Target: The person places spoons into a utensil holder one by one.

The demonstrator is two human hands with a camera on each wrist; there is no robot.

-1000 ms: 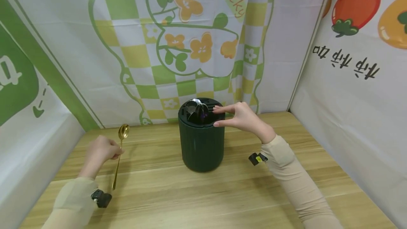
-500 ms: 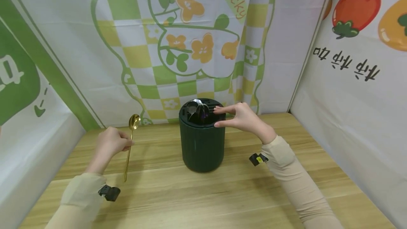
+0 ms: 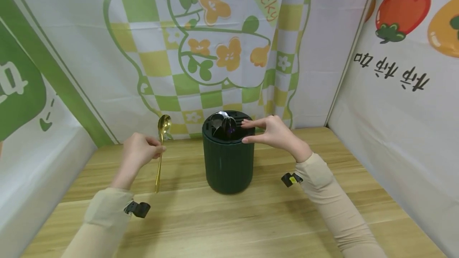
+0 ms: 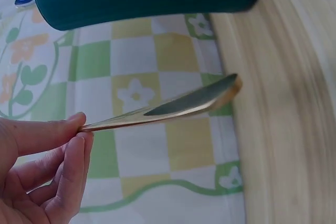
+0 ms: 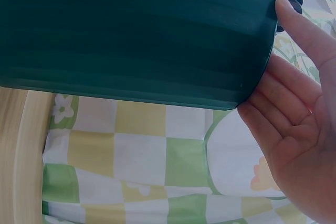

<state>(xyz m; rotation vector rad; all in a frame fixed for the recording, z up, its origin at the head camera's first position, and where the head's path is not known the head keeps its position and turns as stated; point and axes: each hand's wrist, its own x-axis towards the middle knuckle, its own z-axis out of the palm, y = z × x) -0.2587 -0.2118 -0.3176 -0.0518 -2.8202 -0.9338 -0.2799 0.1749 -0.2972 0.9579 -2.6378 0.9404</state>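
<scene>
Between thumb and fingertips, my left hand pinches a long gold spoon partway down its handle. The bowl points up and away; the handle slants down above the table, and its end looms large in the left wrist view. A dark green cutlery holder stands upright to the right of the spoon. Inside its open slot sit shiny spoons, bowls up. My right hand touches the holder's right rim, fingers nearly straight over the top and thumb at the edge.
The wooden table runs under both arms. Behind the holder hangs a checked, flower-printed cloth, and a white printed cloth wall closes off the right side.
My left hand has carried the gold spoon to the right and away from me, closer to the cutlery holder. The right hand stays at the holder's rim.
</scene>
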